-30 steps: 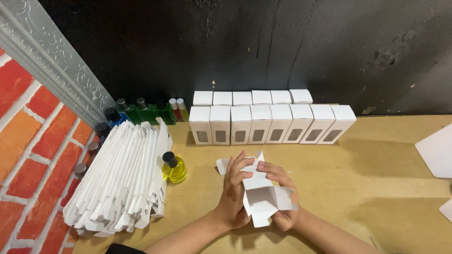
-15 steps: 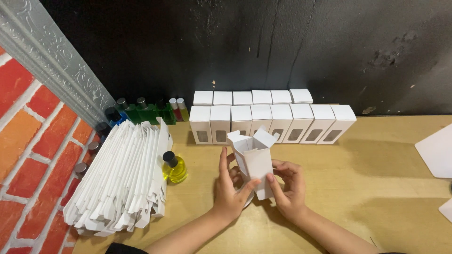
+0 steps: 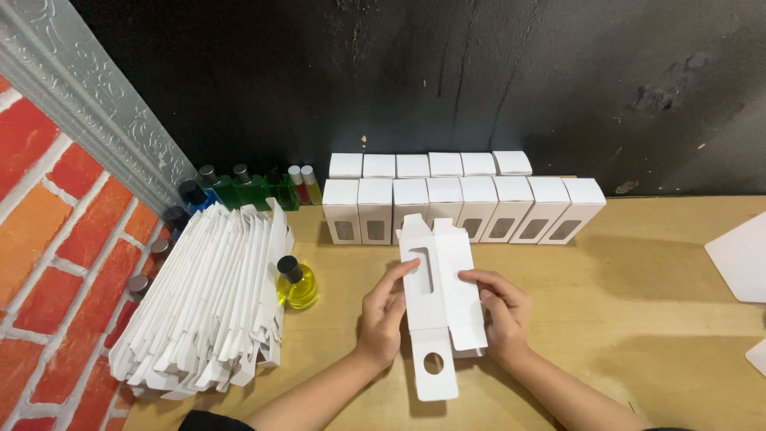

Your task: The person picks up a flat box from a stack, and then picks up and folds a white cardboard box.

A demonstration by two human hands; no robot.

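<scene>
An unfolded white carton (image 3: 437,295) with a window slot and a round hole in its lower flap lies lengthwise between my hands, over the wooden table (image 3: 638,319). My left hand (image 3: 383,311) grips its left side, fingers over the edge near the slot. My right hand (image 3: 499,311) holds the right side, thumb on top. A small yellow bottle with a black cap (image 3: 297,283) stands just left of my left hand.
A big fanned stack of flat white cartons (image 3: 207,303) lies at the left. Two rows of made-up white boxes (image 3: 463,199) stand against the black wall. Coloured bottles (image 3: 247,187) line the back left corner. White sheets (image 3: 742,255) lie at the right edge.
The carton stood upright as an open tube half a second ago. Now it is laid out longer and flatter between my hands, with the holed flap pointing towards me.
</scene>
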